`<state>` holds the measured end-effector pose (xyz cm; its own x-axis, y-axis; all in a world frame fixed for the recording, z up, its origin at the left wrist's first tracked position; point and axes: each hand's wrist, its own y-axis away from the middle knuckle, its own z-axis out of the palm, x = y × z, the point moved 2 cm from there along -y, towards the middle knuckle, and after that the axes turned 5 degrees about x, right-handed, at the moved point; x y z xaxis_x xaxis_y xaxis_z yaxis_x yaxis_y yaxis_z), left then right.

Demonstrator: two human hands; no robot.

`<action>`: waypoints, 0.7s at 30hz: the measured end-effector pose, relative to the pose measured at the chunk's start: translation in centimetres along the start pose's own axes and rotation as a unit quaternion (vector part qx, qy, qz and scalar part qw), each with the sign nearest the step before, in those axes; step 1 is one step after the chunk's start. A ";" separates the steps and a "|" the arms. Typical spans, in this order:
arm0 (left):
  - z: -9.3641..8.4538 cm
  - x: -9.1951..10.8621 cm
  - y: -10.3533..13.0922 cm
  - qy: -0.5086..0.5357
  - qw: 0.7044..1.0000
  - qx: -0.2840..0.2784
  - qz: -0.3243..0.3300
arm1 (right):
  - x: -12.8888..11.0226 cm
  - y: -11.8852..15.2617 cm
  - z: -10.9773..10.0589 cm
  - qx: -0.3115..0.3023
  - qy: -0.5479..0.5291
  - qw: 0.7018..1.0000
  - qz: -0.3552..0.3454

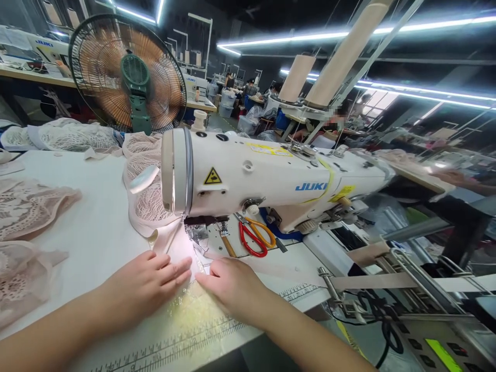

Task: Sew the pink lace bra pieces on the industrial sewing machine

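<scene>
A white JUKI sewing machine (pixel 228 175) stands in front of me, its lit needle area partly hidden by its head. Pale pink fabric (pixel 178 243) runs out from under the needle toward me. My left hand (pixel 145 284) lies on this fabric with its fingers stretched out flat. Close to the needle, my right hand (pixel 236 289) has its fingers curled and its thumb against the fabric edge, pinching it. A pale elastic band (pixel 282 271) comes in from the right, passing behind my right hand. Behind the needle, the pink mesh garment (pixel 145 201) lies bunched.
Red-handled scissors (pixel 251 240) with one orange loop lie under the machine arm. Pink lace pieces (pixel 31 206) lie on the left of the white table (pixel 96 206). A fan (pixel 134 77) stands behind. A ruler strip (pixel 186 343) follows the front edge; a metal band feeder (pixel 406 268) stands right.
</scene>
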<state>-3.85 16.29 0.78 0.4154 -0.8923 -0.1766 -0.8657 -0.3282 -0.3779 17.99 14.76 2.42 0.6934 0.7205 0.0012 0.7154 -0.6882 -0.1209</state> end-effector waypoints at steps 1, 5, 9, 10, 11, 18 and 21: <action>0.1 -0.3 0.0 -0.006 1.000 -0.004 0.005 | 0.1 -0.2 -0.1 -0.014 0.000 1.000 0.003; 0.2 -1.3 -0.1 -0.011 1.000 -0.006 0.018 | 0.2 -1.1 -0.8 -0.074 0.000 0.997 0.032; 0.3 -2.4 -0.1 -0.011 1.000 0.005 0.018 | 0.3 -1.9 -1.3 -0.116 -0.011 0.992 0.057; 0.3 -2.7 -0.2 -0.012 1.000 0.006 0.016 | 0.2 -2.1 -1.5 -0.122 -0.011 0.991 0.062; 0.3 -2.9 -0.2 -0.011 1.000 0.003 0.014 | 0.2 -2.3 -1.7 -0.127 -0.008 0.990 0.067; 0.5 -4.5 -0.4 -0.018 0.999 -0.036 0.008 | -0.2 -3.4 -2.2 -0.154 0.015 0.982 0.111; 0.5 -5.3 -0.5 -0.019 0.999 -0.044 0.003 | -0.3 -3.9 -1.8 -0.144 0.020 0.981 0.132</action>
<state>-5.50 21.31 1.40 0.4187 -0.8824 -0.2146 -0.8891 -0.3501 -0.2949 15.11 17.05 4.72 0.8562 0.5145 0.0474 0.5015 -0.8496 0.1633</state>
